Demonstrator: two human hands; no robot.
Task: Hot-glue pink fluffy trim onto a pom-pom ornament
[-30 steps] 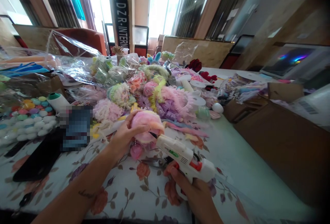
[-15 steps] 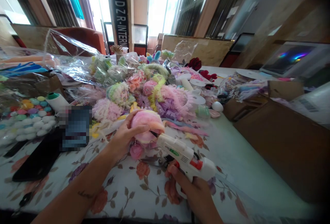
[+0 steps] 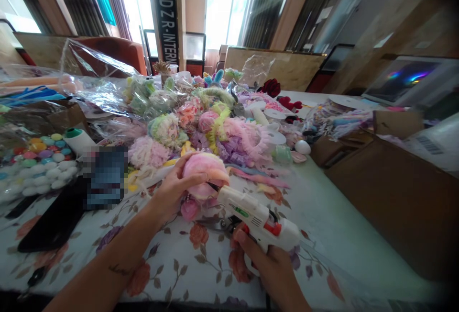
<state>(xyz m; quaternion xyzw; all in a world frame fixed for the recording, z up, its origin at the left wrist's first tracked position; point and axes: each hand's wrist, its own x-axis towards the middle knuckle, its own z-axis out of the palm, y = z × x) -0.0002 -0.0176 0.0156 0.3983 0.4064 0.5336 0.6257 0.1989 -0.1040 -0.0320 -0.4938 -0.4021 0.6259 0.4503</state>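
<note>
My left hand (image 3: 179,183) is wrapped round a fluffy pink-and-peach ball (image 3: 205,171), its thumb lying across the front. In my right hand (image 3: 260,250) is a white hot glue gun (image 3: 247,206) with red parts, gripped by the handle. The gun's dark nozzle points up and left and meets the ball's lower right side; whether it presses in cannot be made out. Just below the ball sits a small pink pompom (image 3: 190,210). Partly behind the glue gun, a pair of scissors (image 3: 218,225) lies on the floral tablecloth (image 3: 172,264).
A heap of pastel yarn and trims (image 3: 215,125) fills the middle back. On the left are a bag of colored pompoms (image 3: 43,163), a thread cone (image 3: 81,144), a black phone-like slab (image 3: 53,221) and a blurred-out screen (image 3: 105,178). A cardboard box (image 3: 387,192) stands at right.
</note>
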